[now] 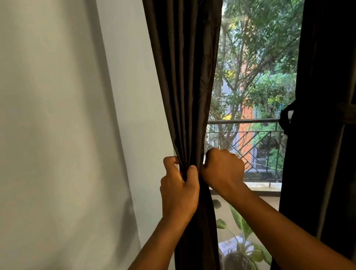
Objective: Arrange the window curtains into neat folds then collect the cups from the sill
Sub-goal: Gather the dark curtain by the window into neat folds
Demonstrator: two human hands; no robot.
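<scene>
Left hand and right hand clamped fingers round gathered dark brown fabric curtain, bunching pleats beside white wall; cups unseen.

The left curtain hangs between the wall and the window; the right curtain hangs right of the window; a plant stands below, between them

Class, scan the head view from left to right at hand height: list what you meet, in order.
Wall → left hand → gathered left curtain → right hand → balcony railing → tied-back right curtain.
</scene>
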